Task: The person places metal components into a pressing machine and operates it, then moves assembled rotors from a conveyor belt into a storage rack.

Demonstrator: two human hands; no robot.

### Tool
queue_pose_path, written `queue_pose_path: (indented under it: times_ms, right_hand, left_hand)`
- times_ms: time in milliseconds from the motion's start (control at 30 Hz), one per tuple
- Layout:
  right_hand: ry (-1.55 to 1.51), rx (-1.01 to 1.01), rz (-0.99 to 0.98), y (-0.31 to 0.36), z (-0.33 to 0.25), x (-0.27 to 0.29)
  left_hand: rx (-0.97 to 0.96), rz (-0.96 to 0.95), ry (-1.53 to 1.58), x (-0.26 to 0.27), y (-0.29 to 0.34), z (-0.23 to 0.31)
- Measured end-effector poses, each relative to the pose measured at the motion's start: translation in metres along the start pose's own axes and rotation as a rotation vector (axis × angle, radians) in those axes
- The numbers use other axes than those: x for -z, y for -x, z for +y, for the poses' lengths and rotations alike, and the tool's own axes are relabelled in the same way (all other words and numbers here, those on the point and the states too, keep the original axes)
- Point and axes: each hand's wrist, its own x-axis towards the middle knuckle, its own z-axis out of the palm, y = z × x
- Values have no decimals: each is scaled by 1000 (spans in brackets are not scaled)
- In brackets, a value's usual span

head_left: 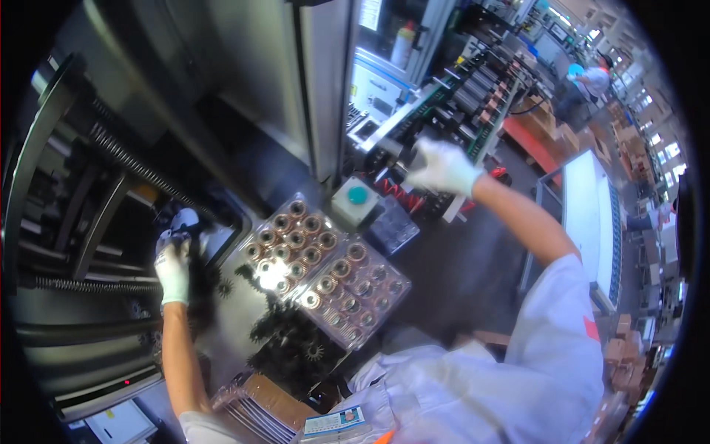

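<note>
Take the button box (343, 206) as the landmark (its button (358, 195) sits on its upper face). Nearer the person and to its left begin two trays (404, 284), set side by side, with ring parts (328, 240) in them. Farther toward the person than the trays, still left of the box, lies a heap of toothed wheels (288, 329). Well left of the box, the left hand (173, 272) is at a fixture (185, 220) beside the machine frame. Right of the box is the right hand (446, 169), near the close end of a conveyor (473, 96) running away behind it. An upright post (325, 89) stands just behind the box; a stand (588, 222) is far right of it.
</note>
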Motion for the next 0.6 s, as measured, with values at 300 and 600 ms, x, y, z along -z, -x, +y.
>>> queue_pose_path:
  times_ms: [300, 600]
  right_hand:
    - [320, -314, 185, -154, 178, 5]
    - [155, -283, 104, -152, 210, -10]
  left_hand:
    - [188, -115, 56, -15, 0, -24]
    - [136, 83, -307, -48, 39, -22]
